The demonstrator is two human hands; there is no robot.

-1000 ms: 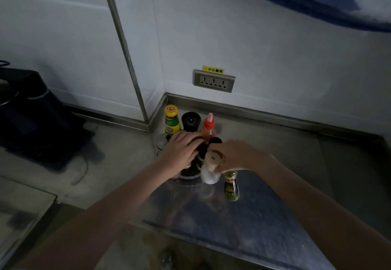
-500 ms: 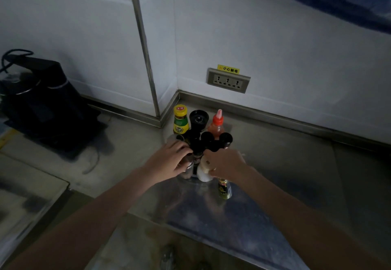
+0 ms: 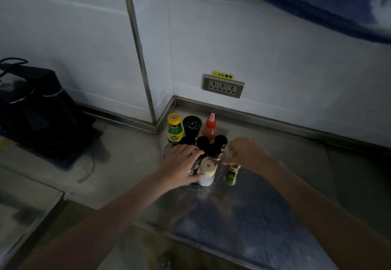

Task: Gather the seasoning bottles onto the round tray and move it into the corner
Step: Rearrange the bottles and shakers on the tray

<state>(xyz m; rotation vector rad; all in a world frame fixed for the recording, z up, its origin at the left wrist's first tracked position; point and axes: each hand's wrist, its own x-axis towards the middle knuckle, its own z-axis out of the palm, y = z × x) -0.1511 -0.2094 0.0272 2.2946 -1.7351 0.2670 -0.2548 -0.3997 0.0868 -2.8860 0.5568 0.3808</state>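
My left hand (image 3: 182, 164) lies over the near-left side of the cluster of seasoning bottles, fingers spread and fairly straight, pressing against a dark bottle and touching the white bottle with the tan cap (image 3: 207, 172); my right hand (image 3: 246, 152) hangs just above the small green-labelled bottle (image 3: 231, 175), fingers loosely curled, and I cannot tell whether it grips anything. The round tray (image 3: 190, 186) is almost hidden under the bottles — only a dim sliver of rim shows near my left wrist; it sits on the steel surface (image 3: 243, 217) close to the corner, with the yellow-capped jar (image 3: 175, 128), the black grinder (image 3: 192, 124) and the red-capped squeeze bottle (image 3: 209, 128) at the back.

The small green bottle looks to stand just beside the tray rather than on it, though I am not sure; I judge it should go on first. Then I would push low at the rim, both hands, slowly — the tall bottles are crowded and would topple easily.

The yellow sticker above the wall socket (image 3: 223, 85) reads 小心触电; the bottle labels are too dim to read.
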